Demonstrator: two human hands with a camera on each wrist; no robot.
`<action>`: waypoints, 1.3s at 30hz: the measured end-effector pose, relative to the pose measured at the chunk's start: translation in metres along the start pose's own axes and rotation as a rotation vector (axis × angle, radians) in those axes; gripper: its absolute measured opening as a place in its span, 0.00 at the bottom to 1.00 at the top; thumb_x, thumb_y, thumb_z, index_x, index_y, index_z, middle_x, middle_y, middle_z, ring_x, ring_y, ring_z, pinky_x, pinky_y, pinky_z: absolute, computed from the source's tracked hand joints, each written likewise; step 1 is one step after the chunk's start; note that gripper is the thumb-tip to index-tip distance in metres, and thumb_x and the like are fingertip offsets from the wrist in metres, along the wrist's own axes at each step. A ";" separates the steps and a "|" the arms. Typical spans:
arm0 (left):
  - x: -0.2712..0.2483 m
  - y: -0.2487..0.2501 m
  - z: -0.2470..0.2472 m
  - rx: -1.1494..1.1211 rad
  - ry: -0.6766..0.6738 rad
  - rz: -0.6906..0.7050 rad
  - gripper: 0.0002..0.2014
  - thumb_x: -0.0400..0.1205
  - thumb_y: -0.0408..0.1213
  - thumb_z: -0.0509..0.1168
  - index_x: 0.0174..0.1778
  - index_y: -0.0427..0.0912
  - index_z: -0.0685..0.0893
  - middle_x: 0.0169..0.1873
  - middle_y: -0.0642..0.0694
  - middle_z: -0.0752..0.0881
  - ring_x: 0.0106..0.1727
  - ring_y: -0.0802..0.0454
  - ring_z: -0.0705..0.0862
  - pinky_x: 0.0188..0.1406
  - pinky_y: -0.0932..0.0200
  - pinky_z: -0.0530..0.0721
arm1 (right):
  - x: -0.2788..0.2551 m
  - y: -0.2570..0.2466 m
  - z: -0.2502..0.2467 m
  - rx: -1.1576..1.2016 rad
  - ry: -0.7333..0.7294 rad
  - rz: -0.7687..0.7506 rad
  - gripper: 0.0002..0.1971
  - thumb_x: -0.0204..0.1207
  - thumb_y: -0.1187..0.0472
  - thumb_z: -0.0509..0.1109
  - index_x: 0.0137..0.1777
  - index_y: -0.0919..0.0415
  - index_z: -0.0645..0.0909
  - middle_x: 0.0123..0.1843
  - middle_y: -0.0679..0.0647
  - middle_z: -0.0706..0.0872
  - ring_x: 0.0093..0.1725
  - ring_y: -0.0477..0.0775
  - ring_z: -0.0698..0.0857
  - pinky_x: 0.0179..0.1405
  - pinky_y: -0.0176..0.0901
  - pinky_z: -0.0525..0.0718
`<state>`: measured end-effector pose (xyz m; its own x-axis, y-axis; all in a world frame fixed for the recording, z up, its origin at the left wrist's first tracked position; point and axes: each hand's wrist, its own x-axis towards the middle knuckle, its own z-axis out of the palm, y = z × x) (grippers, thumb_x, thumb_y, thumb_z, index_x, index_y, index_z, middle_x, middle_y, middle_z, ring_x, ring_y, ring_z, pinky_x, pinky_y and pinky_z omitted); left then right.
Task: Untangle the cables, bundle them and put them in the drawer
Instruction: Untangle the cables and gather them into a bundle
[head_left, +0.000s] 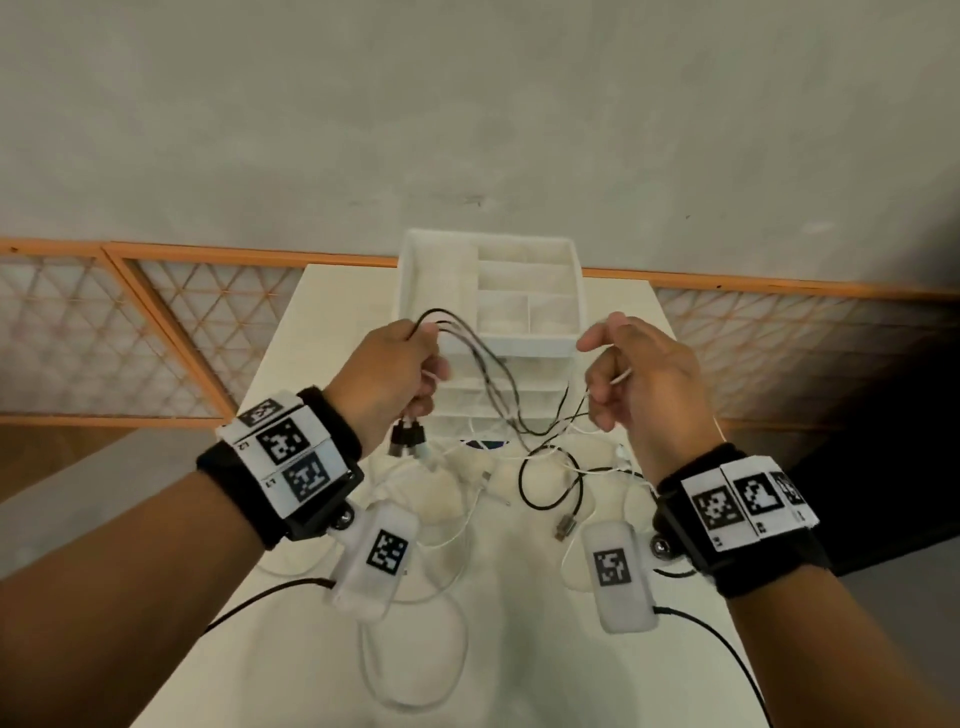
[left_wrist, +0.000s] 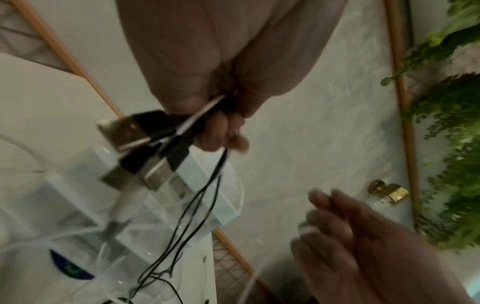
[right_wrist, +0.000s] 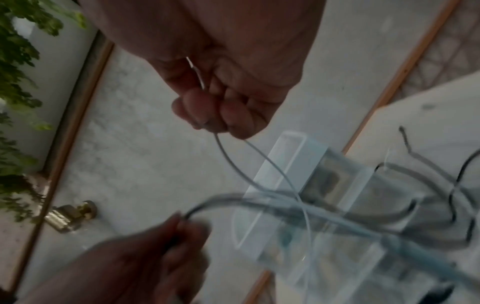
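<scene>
White table (head_left: 218, 597): two hands, left (head_left: 387, 376) gripping three black plugs (left_wrist: 153, 148).

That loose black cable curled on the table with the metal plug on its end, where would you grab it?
Pinch the loose black cable just behind its metal plug, coming from above. That end lies free on the table, clear of the tangle; the plug's stiff body probably stops fingers slipping.

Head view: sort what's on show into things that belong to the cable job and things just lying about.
Belongs to the job:
- black cables, gripped by the left hand
- white cable, pinched by the right hand
- white drawer unit, top drawer open

Just lying about:
- white table
- brass fitting on the floor
- green plant
- orange lattice railing
</scene>
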<state>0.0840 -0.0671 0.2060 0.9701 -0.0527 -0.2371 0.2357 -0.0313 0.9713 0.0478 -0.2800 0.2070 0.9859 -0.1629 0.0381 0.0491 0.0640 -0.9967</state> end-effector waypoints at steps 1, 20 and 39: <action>-0.003 0.001 0.006 0.017 -0.063 0.041 0.11 0.90 0.39 0.54 0.44 0.41 0.75 0.37 0.41 0.87 0.26 0.51 0.75 0.26 0.58 0.72 | -0.003 -0.001 0.011 0.035 -0.049 0.016 0.16 0.88 0.58 0.57 0.46 0.66 0.82 0.24 0.59 0.76 0.20 0.56 0.71 0.24 0.44 0.69; 0.003 -0.038 0.012 0.245 -0.229 0.226 0.13 0.91 0.41 0.51 0.42 0.41 0.71 0.27 0.47 0.80 0.35 0.45 0.85 0.40 0.54 0.80 | 0.008 -0.010 0.041 -0.444 -0.114 -0.139 0.16 0.83 0.55 0.68 0.33 0.54 0.88 0.40 0.52 0.92 0.42 0.45 0.88 0.46 0.30 0.79; 0.002 -0.046 -0.013 0.135 -0.295 -0.006 0.12 0.90 0.37 0.54 0.42 0.38 0.73 0.25 0.44 0.75 0.24 0.49 0.70 0.30 0.54 0.73 | 0.011 0.056 0.048 -1.018 -0.173 -0.362 0.13 0.80 0.47 0.65 0.44 0.52 0.88 0.31 0.47 0.85 0.33 0.53 0.83 0.40 0.50 0.86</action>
<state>0.0759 -0.0533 0.1611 0.9053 -0.3385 -0.2568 0.2122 -0.1634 0.9635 0.0691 -0.2314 0.1550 0.9527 0.1376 0.2710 0.2639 -0.8167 -0.5132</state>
